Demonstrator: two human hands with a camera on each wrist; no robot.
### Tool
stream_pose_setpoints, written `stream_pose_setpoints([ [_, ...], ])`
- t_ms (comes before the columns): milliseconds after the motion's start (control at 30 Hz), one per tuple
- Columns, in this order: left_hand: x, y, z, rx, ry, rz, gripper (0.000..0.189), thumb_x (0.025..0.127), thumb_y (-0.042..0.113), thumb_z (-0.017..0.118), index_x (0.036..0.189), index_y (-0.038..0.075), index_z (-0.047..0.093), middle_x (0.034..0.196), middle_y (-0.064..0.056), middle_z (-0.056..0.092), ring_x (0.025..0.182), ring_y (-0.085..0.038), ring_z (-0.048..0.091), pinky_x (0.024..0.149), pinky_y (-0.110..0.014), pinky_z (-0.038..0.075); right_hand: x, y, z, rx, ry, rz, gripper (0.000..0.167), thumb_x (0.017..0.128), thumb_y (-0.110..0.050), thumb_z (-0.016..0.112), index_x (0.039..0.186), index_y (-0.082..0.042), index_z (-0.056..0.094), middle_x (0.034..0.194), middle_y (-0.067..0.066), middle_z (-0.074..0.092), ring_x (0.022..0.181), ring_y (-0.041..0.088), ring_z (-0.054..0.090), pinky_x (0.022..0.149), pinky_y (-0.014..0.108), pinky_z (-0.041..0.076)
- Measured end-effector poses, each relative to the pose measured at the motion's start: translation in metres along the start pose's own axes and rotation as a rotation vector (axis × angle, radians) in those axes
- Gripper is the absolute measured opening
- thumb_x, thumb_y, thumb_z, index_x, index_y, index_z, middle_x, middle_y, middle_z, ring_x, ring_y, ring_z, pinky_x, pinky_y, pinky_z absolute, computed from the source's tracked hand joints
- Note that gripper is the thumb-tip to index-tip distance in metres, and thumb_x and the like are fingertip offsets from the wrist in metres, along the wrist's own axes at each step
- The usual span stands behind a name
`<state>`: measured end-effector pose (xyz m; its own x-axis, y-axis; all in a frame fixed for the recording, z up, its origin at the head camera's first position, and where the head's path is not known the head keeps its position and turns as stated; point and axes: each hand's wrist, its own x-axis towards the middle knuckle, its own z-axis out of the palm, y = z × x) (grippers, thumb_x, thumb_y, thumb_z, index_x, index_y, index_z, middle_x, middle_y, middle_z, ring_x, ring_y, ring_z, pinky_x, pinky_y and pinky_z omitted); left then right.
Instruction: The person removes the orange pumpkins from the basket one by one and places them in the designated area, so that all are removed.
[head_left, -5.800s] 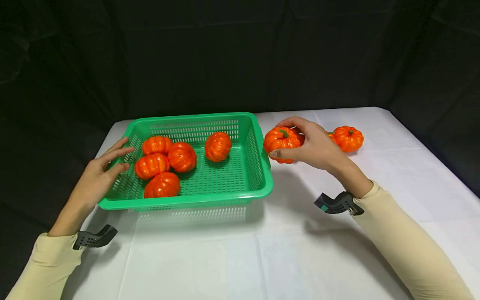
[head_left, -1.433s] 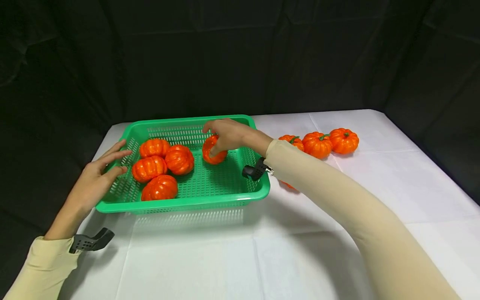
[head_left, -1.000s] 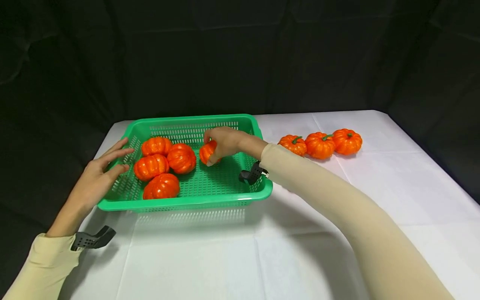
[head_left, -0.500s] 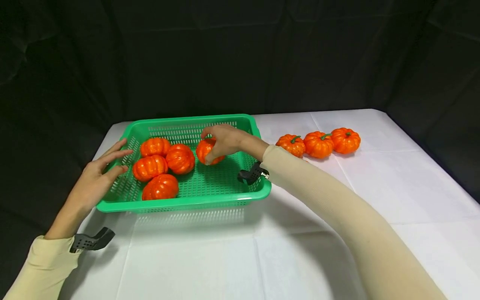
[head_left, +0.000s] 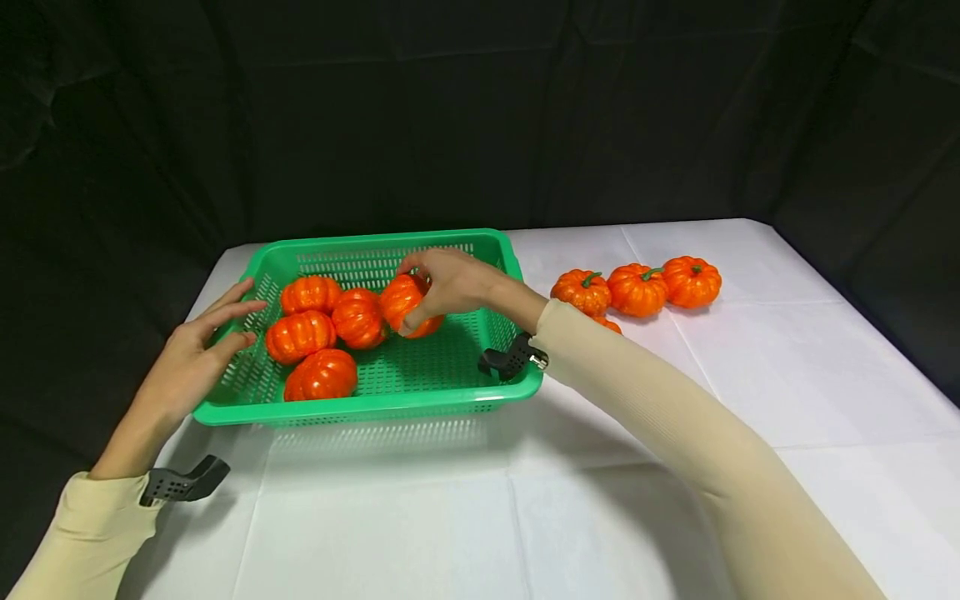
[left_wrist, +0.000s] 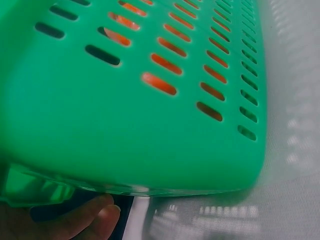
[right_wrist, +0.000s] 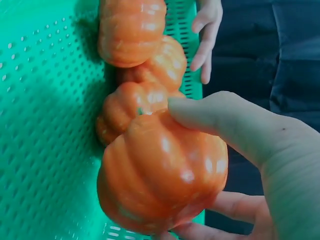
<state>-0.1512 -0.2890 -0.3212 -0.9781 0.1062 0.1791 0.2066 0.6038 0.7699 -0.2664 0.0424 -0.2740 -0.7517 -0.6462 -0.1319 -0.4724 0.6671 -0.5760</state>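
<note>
In the head view, my right hand (head_left: 453, 283) reaches into the green plastic basket (head_left: 367, 404) and grips an orange pumpkin (head_left: 401, 298). Thumb and fingers wrap its sides, as the right wrist view shows for this pumpkin (right_wrist: 160, 170). It meets or overlaps the neighbouring pumpkin (head_left: 358, 318); whether it touches the basket floor I cannot tell. More pumpkins cluster at the left: one pumpkin (head_left: 310, 294) behind, one (head_left: 300, 336) in the middle, one (head_left: 322, 375) in front. My left hand (head_left: 195, 350) lies at the basket's left rim, fingers spread and slightly bent, holding nothing visible.
On the white-covered table (head_left: 375, 533), right of the basket, stand a pumpkin (head_left: 581, 292), another pumpkin (head_left: 637, 290) and a third pumpkin (head_left: 692, 282) in a row. One more pumpkin (head_left: 606, 323) is mostly hidden by my right sleeve. A black cloth (head_left: 480, 117) hangs behind.
Seconds ago my right hand held a pumpkin right of the basket; now it grips one inside. Over the last second that pumpkin has shifted and turned slightly. My left hand stays put.
</note>
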Motion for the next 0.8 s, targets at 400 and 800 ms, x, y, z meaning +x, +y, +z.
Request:
stream_pose_setpoints([
  [400, 0.0, 0.001, 0.0, 0.003, -0.001, 0.007, 0.044, 0.107, 0.01, 0.051, 0.148, -0.004, 0.053, 0.17, -0.003, 0.024, 0.156, -0.035, 0.014, 0.117, -0.07, 0.015, -0.025, -0.005, -0.013, 0.189, 0.053, -0.026, 0.07, 0.078, -0.017, 0.085, 0.137, -0.008, 0.049, 0.121, 0.006, 0.061, 0.099, 0.022, 0.062, 0.086, 0.032, 0.054],
  [800, -0.002, 0.001, 0.0, -0.004, -0.005, 0.016, 0.043, 0.107, 0.011, 0.051, 0.147, -0.003, 0.054, 0.17, -0.003, 0.024, 0.155, -0.036, 0.014, 0.116, -0.072, 0.013, -0.048, -0.002, -0.018, 0.218, 0.079, -0.059, 0.064, 0.07, -0.015, 0.084, 0.127, -0.007, 0.057, 0.122, 0.007, 0.058, 0.1, 0.025, 0.063, 0.081, 0.034, 0.059],
])
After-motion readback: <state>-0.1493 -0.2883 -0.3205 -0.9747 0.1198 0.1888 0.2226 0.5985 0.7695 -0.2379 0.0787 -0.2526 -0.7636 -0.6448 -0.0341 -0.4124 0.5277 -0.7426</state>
